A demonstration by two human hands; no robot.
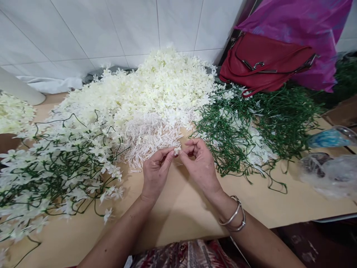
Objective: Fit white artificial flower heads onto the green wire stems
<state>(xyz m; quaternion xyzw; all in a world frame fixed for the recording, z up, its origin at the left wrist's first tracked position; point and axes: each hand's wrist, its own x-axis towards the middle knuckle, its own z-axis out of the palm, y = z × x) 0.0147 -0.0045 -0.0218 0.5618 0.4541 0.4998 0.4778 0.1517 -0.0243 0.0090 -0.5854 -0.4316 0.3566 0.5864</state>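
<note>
Between my fingertips is a small white artificial flower (177, 150), held just above the table. My left hand (157, 169) pinches it from the left, thumb and forefinger together. From the right, my right hand (201, 165) closes thumb and forefinger at its edge, the other fingers curled. Right behind my hands lies a heap of thin white plastic stamens (150, 137). A large mound of loose cream-white blossoms (167, 82) rises beyond it. Tangled green plastic stems (225, 141) spread to the right of my right hand.
Assembled white flowers on green stems (69, 167) pile up at the left. A red handbag (262, 63) and a purple bag (301, 22) stand at the back right. Clear plastic bags (331, 173) lie at the right edge of the table (178, 208). A tiled wall (134, 29) closes the back.
</note>
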